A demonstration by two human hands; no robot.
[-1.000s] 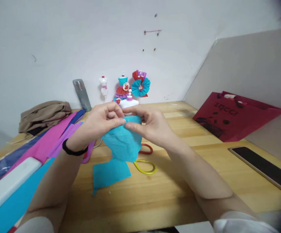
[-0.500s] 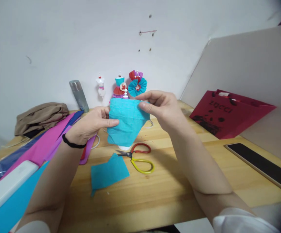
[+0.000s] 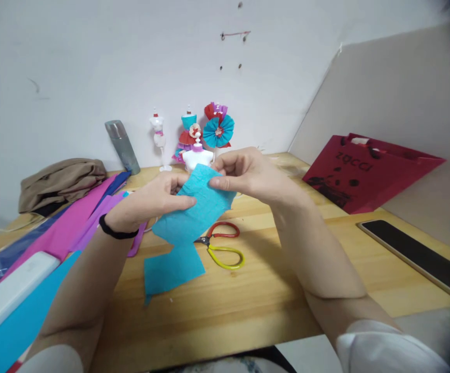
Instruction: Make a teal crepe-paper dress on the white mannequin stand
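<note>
A thin blue sheet (image 3: 193, 210) is being held up above the counter (image 3: 256, 311) by both hands, its surface being tilted and lightly creased. At its left side the sheet is being pinched by the left hand (image 3: 166, 196), the thumb being laid over the face and the fingers being partly hidden behind. At its upper right edge it is being pinched between the thumb and curled fingers of the right hand (image 3: 240, 173).

Below the sheet, a blue scrap (image 3: 174, 269) is being supported flat by the counter; whether the two are touching cannot be told. Just right of the scrap, scissors (image 3: 206, 241) with one red and one yellow handle are being borne by the counter, their blade tips being covered from view. On the far side, the white bust (image 3: 197, 158) is being partly hidden by the sheet, and small decorated figures are being seen behind it, near the wall. To the far left, a grey bottle (image 3: 122, 147) is being seen, leaning, near a brown cloth (image 3: 63, 184). On the right, a red bag (image 3: 364, 176) and a phone (image 3: 415, 259) are being carried by the counter.
</note>
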